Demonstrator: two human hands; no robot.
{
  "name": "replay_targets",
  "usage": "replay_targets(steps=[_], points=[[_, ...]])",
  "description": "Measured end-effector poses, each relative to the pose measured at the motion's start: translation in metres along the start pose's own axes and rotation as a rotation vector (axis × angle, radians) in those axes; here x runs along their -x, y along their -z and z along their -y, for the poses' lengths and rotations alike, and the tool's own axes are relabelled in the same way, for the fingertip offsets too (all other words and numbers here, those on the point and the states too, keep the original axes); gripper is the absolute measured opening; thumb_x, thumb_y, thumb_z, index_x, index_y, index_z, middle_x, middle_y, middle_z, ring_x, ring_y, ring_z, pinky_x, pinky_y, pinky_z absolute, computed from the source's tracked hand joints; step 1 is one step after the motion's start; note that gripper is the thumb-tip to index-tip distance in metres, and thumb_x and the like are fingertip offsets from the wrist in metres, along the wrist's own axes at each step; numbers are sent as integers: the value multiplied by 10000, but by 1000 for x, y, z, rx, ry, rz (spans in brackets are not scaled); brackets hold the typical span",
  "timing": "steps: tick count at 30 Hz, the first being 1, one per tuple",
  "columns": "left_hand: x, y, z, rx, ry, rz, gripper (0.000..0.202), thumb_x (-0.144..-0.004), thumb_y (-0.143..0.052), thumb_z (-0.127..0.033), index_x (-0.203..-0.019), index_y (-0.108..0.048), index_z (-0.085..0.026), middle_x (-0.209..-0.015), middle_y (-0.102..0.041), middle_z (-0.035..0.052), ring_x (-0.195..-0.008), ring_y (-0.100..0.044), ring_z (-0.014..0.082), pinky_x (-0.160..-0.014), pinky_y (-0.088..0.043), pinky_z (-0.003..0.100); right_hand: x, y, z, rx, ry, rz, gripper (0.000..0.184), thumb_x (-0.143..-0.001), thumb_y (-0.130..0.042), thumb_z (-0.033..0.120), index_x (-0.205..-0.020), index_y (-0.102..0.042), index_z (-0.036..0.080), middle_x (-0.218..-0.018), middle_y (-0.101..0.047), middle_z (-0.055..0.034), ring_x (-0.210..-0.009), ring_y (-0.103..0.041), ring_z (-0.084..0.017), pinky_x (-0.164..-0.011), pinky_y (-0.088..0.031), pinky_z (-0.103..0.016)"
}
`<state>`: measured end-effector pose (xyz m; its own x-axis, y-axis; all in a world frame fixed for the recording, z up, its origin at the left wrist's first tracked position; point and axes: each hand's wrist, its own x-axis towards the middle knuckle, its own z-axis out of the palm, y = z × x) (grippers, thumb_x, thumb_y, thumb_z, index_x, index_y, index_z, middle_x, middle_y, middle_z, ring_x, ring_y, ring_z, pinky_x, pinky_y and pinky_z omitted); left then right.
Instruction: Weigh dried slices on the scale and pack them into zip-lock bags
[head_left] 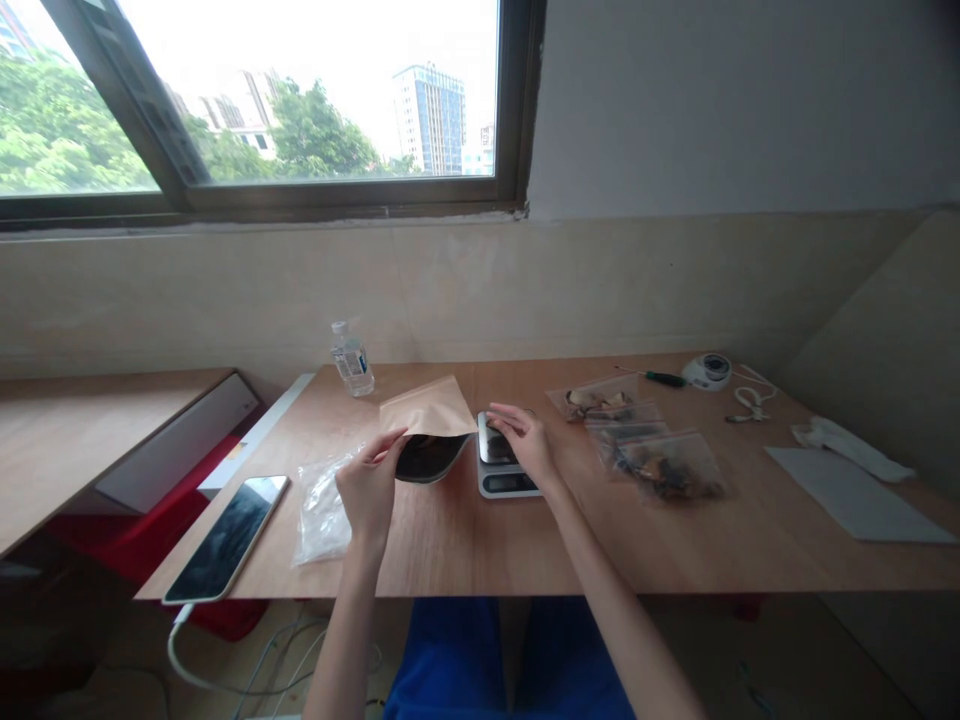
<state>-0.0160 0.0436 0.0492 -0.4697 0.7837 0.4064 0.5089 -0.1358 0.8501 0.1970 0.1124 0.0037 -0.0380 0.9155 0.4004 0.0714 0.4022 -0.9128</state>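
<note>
Brown kraft pouch (429,412) is pinched at its open mouth by the left hand (369,487), fingers closed on the near lip, so the dark inside is shown. The pouch is held tilted just above and right of that grip, its far corner reaching the scale (507,482). The right hand (526,440) is laid over the scale's platform, fingers curled loosely; whether anything is pinched beneath cannot be told. A clear plastic bag (321,512) lies just left of the left hand on the table (480,555), a phone (227,537) beyond it. 3 clear bags of dried pieces (670,468) lie right of the scale.
</note>
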Motion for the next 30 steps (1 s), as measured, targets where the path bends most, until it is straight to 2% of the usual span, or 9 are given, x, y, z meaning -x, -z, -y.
replay_targets(steps=[5,7,9,11,13,16,18,23,30], points=[[-1,6,1,-35,-23,-17,212,-723,-617,-413,-838,-726,-272,-749,-730,-32,-740,-686,187,-634,-501,230,-26,-12,-11,463,24,167,219,-811,-554,193,-1001,-663,194,-1019,-685,-81,-1013,-581,-195,-922,-398,-371],[-1,8,3,-47,-32,-17,212,-724,-617,-414,-835,-726,-271,-753,-731,-32,-731,-687,185,-637,-502,231,-25,-9,-8,556,5,152,215,-780,-596,198,-983,-667,211,-995,-685,-72,-1041,-543,-224,-945,-351,-425],[-2,8,5,-54,-36,-16,212,-723,-620,-415,-833,-726,-269,-758,-732,-31,-730,-688,185,-644,-502,232,-15,-2,-1,537,1,70,165,-772,-614,253,-922,-666,210,-969,-679,-69,-1024,-530,-238,-934,-343,-442],[-2,6,5,-50,-36,-12,216,-719,-625,-423,-836,-726,-272,-756,-732,-31,-739,-689,189,-648,-502,234,2,7,12,409,-21,-46,153,-776,-610,329,-830,-642,189,-889,-668,-66,-917,-558,-222,-865,-396,-399],[-1,3,6,-38,-29,4,225,-719,-625,-434,-850,-725,-280,-761,-733,-31,-749,-690,190,-650,-501,235,23,13,33,158,-84,-129,206,-768,-618,383,-756,-597,178,-768,-646,-45,-759,-577,-184,-748,-444,-334],[1,-5,5,-28,-22,32,227,-726,-619,-434,-861,-724,-284,-780,-734,-29,-753,-690,190,-658,-501,238,57,15,76,-270,-202,-118,238,-723,-686,379,-671,-558,185,-625,-621,-1,-627,-573,-143,-644,-452,-276],[2,-8,3,-37,-27,40,222,-725,-620,-424,-860,-725,-281,-779,-734,-27,-747,-690,190,-653,-503,240,74,13,105,-461,-200,-93,251,-711,-705,375,-633,-556,188,-589,-620,7,-568,-560,-128,-579,-439,-255],[4,-10,-2,-47,-34,50,204,-725,-621,-402,-849,-726,-279,-773,-734,-31,-740,-690,189,-635,-508,239,94,7,149,-646,-193,35,248,-792,-627,391,-649,-639,189,-579,-639,-17,-539,-578,-132,-539,-443,-254],[7,-7,-3,-32,-27,63,205,-728,-621,-395,-855,-725,-271,-763,-734,-31,-754,-689,187,-642,-504,235,99,3,161,-738,-193,107,263,-861,-545,356,-712,-671,181,-591,-640,-20,-534,-592,-114,-524,-436,-224]])
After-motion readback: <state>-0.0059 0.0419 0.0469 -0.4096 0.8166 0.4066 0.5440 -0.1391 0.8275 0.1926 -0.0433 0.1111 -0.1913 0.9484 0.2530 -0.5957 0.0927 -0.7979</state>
